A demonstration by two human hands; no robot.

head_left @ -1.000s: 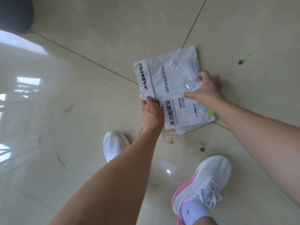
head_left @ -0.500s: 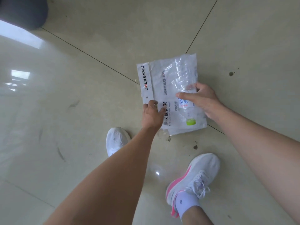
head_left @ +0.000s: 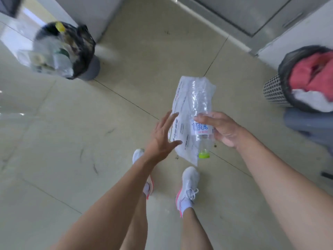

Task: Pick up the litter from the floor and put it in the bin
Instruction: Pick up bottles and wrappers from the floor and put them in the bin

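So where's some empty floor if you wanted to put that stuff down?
The widest bare floor lies left of the left hand, below the overflowing bin. Another bare stretch runs between that bin and the mesh bin. It is crowded in the middle, where the right hand grips the bottle and plastic bag above the shoes.

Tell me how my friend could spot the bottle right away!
Start in the middle of the tiled floor, just above the white shoes. There the right hand grips a clear bottle against a white bag. Only the bottle has a lime-green cap.
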